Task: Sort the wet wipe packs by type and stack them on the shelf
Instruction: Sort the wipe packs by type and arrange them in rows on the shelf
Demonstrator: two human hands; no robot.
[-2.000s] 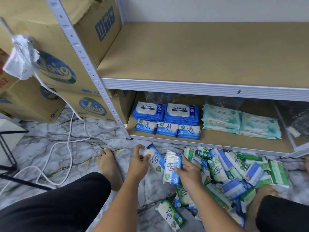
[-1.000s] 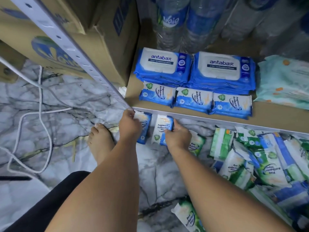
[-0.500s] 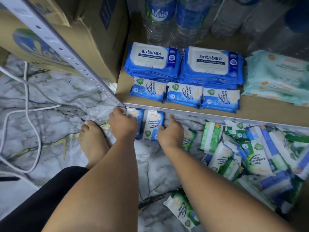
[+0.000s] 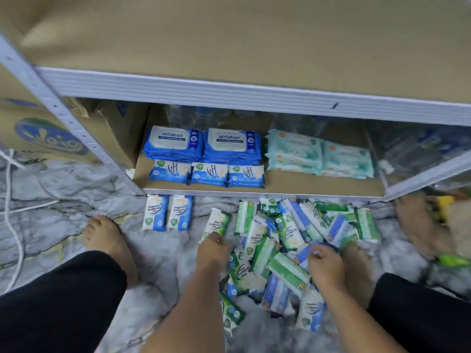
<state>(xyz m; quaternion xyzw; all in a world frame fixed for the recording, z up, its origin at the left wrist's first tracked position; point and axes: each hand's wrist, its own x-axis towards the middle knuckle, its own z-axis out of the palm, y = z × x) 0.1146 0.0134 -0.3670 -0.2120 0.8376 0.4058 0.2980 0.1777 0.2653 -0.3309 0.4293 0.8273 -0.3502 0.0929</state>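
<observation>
Person crouched on a grey marble-patterned floor [image 4: 63,200] before a white metal rack with a brown fibreboard lower shelf [image 4: 305,183].

Left hand [image 4: 212,253] had its fingers curled about the lower end of a green-and-white soft plastic wipe pack [image 4: 218,221], which tilted up at the near-left edge of a loose heap of small green and blue packs [image 4: 288,240] on the floor. Right hand [image 4: 323,267] was down in the heap, fingers bent over a blue pack [image 4: 303,254]; motion blur, so its grip could not be told.

Two small blue-and-white packs [image 4: 155,212] lay side by side on the floor, just in front of the shelf's edge.

On the shelf were two stacks of large blue lidded packs [image 4: 175,142] at the back, a row of three small blue packs [image 4: 209,174] just before them, and pale teal packs [image 4: 293,151] to the right. Clear water bottles [image 4: 193,118] stood behind. A brown cardboard box [image 4: 51,138] sat left of the rack.
</observation>
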